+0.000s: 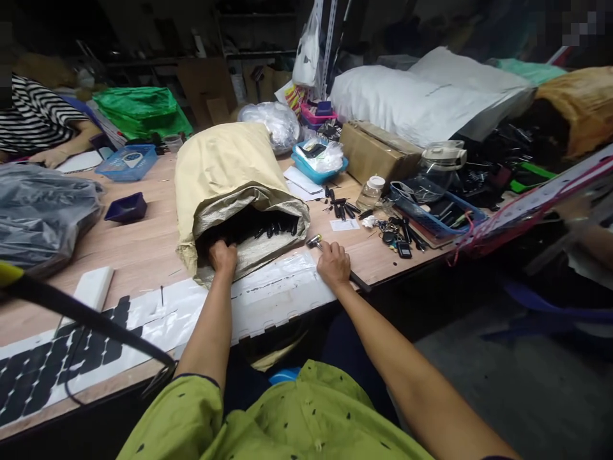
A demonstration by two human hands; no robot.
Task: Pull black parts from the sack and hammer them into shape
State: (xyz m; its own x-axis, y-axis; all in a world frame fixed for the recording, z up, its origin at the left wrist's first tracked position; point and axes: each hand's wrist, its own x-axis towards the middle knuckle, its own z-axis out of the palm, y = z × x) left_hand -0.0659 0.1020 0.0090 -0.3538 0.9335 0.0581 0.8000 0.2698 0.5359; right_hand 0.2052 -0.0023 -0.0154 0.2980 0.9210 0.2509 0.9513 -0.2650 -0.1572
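A large cream woven sack (pixel 230 153) lies on its side on the table, its mouth facing me. Several small black pieces (pixel 275 229) show inside the opening. My left hand (pixel 223 257) reaches into the left part of the mouth; its fingertips are lost in the dark, so what they touch is hidden. Close to the sack's right corner, my right hand (pixel 334 263) is closed round a small hammer (pixel 315 241). The hammer's metal head points up and left, and its dark handle comes out below my hand near the table edge.
Black key-like parts (pixel 342 207), a glass jar (pixel 371 193) and a blue basket (pixel 440 214) lie to the right. A cardboard box (pixel 378 153) stands behind. At left are a dark tray (pixel 125 208) and a grey plastic bag (pixel 43 211). Another person's striped sleeve (pixel 43 105) shows far left.
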